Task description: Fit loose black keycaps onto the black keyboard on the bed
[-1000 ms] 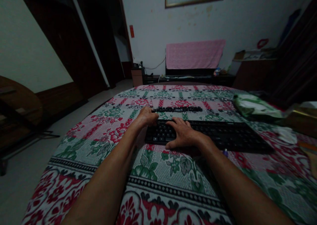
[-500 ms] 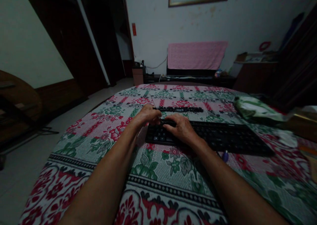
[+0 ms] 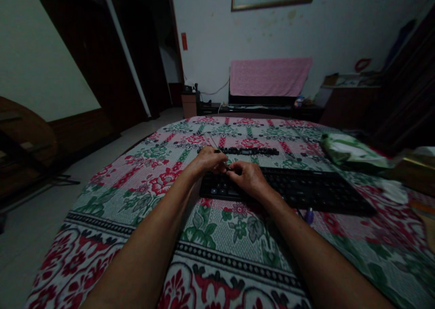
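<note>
Black keyboard (image 3: 288, 189) at frame centre: both hands, left hand (image 3: 208, 160) and right hand (image 3: 247, 177), pinched closed on a thin tool (image 3: 220, 157), apparently prying keys; next needs steady leverage.

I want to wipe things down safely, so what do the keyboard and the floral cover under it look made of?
Keyboard: probably matte black plastic; dull, even sheen on moulded keys. Floral cover: looks like woven or printed fabric; soft, no gloss, draping at the edge. The dim light leaves the finer texture open.
</note>
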The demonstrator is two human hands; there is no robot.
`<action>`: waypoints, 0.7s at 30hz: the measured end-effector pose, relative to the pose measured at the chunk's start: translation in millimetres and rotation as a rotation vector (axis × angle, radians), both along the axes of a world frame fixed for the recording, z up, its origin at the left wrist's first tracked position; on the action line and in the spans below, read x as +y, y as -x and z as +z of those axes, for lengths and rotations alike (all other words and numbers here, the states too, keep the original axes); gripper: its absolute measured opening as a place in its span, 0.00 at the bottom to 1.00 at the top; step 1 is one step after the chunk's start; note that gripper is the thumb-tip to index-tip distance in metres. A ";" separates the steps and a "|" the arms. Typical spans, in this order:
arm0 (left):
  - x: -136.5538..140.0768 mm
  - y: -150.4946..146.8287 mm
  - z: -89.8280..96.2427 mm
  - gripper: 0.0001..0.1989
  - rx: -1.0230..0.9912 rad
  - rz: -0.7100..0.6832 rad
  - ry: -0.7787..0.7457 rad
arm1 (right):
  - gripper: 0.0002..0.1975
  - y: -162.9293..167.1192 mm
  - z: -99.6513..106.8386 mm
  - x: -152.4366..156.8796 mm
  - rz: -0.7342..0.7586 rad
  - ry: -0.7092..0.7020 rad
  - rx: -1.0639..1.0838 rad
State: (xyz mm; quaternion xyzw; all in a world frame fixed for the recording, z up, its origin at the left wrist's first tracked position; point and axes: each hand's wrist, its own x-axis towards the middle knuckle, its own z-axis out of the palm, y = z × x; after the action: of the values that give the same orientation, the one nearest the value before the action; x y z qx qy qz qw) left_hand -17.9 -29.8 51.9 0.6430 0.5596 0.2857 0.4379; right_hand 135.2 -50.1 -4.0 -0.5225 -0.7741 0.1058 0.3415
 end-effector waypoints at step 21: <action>18.4 5.3 -25.5 0.13 0.262 -0.133 -0.482 | 0.09 -1.2 1.3 10.0 -0.060 -0.034 0.399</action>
State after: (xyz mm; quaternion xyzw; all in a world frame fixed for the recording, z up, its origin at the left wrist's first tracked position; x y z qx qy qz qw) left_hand -23.2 -11.4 26.4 0.7955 0.4837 0.2956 0.2140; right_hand 136.4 -40.0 -2.6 -0.5082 -0.6768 0.1836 0.4999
